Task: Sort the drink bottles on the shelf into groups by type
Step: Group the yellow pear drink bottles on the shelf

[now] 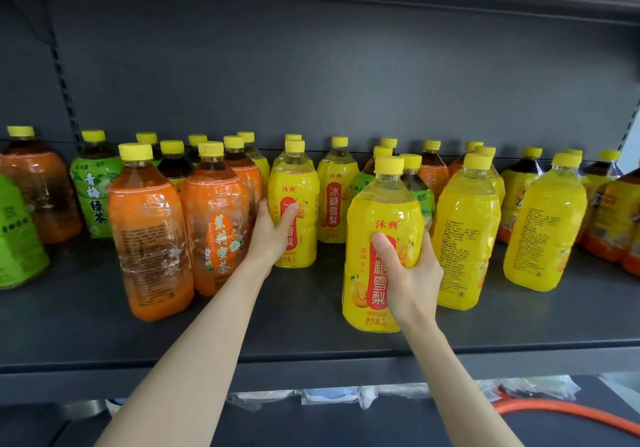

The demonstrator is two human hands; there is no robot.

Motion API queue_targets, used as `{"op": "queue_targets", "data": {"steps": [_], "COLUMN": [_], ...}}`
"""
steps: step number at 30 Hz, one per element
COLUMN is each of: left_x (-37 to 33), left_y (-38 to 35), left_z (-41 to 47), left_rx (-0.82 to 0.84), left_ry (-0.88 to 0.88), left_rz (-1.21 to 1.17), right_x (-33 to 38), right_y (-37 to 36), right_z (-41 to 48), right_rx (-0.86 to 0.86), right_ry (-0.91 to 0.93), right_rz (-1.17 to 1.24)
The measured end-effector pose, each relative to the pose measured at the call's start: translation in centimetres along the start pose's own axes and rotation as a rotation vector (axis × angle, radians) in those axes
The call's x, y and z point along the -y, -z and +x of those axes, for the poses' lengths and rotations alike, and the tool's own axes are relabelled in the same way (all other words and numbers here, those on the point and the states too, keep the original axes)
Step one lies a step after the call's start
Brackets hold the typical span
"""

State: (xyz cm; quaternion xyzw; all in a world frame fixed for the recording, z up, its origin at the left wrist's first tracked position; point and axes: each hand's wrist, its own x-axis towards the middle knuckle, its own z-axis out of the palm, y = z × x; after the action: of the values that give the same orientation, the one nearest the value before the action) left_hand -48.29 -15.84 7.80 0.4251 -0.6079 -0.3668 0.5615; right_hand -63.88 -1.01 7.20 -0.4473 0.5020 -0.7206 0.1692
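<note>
Left hand: the left hand point(273, 228) is out at arm's length, fingers wrapped round the middle yellow bottle point(301, 238), which stands mid-shelf right beside the orange ones.
Right hand: the right hand point(408, 273) is clamped on the front yellow bottle point(377, 211), thumb across its red label, near the shelf's front edge. I can't tell whether its base is lifted or resting.
Done so far: by my read we're partway. Orange bottles point(149, 238) are bunched together left of centre, and a yellow run is forming in the middle of the shelf point(311, 329).
Left to do: plenty, I'd say. Green bottles point(93, 197) sit among the orange ones on the left, and on the right green and orange labels poke out from behind the yellows.
Yellow count: at least seven, both held ones included.
Orange count: at least six, counting those at the right edge.
Green count: at least four, two on the left and two behind the front yellow bottle.
Unsure: some dark-topped bottles far right wear yellowish labels, and their type is unclear.
Total: over twenty yellow caps in view. The back rows overlap, so there's no firm figure.
</note>
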Motion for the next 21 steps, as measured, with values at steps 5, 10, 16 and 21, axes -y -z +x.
{"op": "queue_targets", "data": {"steps": [5,10,16,21], "left_x": [1.3,1.9,1.7,0.9], "left_y": [-0.5,-0.2,0.0,-0.2], "left_z": [0.1,0.4,0.6,-0.7], "left_rx": [0.046,0.042,0.072,-0.063], "left_ry": [-0.001,0.013,0.040,0.023], "left_rz": [0.069,0.092,0.099,0.130], "right_x": [-0.1,-0.2,-0.1,-0.1], "right_y": [0.0,0.0,0.0,0.1], "right_z": [0.1,0.1,0.0,0.0], "right_rx": [-0.004,0.001,0.010,0.022], "right_ry": [0.000,0.014,0.019,0.032], "right_rz": [-0.002,-0.001,-0.002,0.003]}}
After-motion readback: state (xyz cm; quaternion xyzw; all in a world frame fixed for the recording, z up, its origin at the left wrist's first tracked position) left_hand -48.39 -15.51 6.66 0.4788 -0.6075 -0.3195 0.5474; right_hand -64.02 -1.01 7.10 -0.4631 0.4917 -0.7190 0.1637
